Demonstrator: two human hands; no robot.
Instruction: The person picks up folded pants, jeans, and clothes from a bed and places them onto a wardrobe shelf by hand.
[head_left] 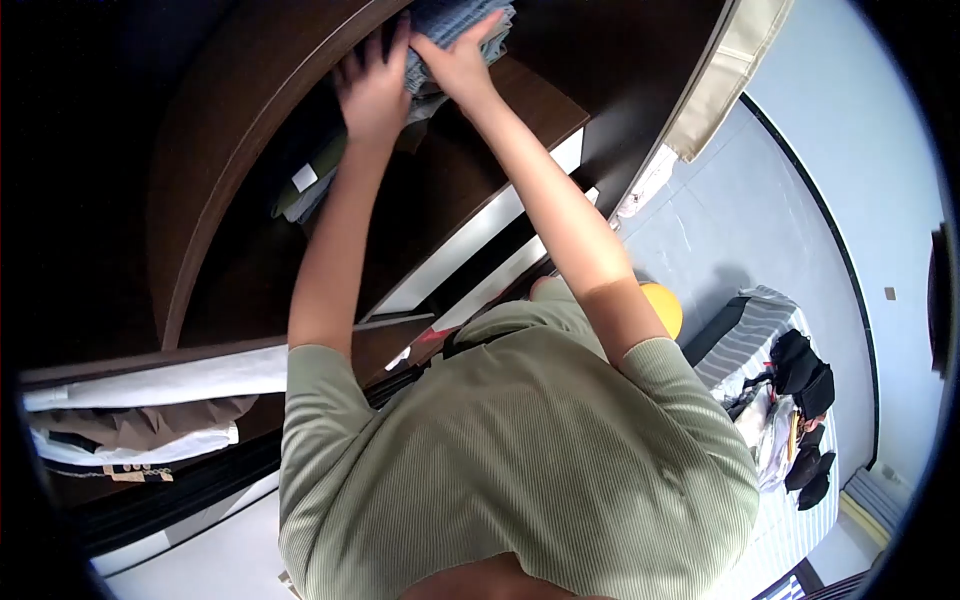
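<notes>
A stack of folded blue jeans [450, 18] lies inside a dark brown wardrobe compartment at the top of the view. My left hand [376, 88] rests against the left side of the stack, its fingers stretched out. On the near side of the jeans, my right hand [462, 68] lies with thumb and fingers spread apart. Both hands touch the denim, though some right fingertips are hidden. Below my left hand, deeper in the shadow, sits another pile of folded clothes [318, 178], dark green and blue, with a white label.
White-fronted drawers [440, 265] stand under the compartment. At lower left, folded brown trousers [160, 425] lie in another section. To the right, black and white garments [800, 375] are heaped on a striped bed [745, 330]. A yellow round object [663, 308] shows beside my right arm.
</notes>
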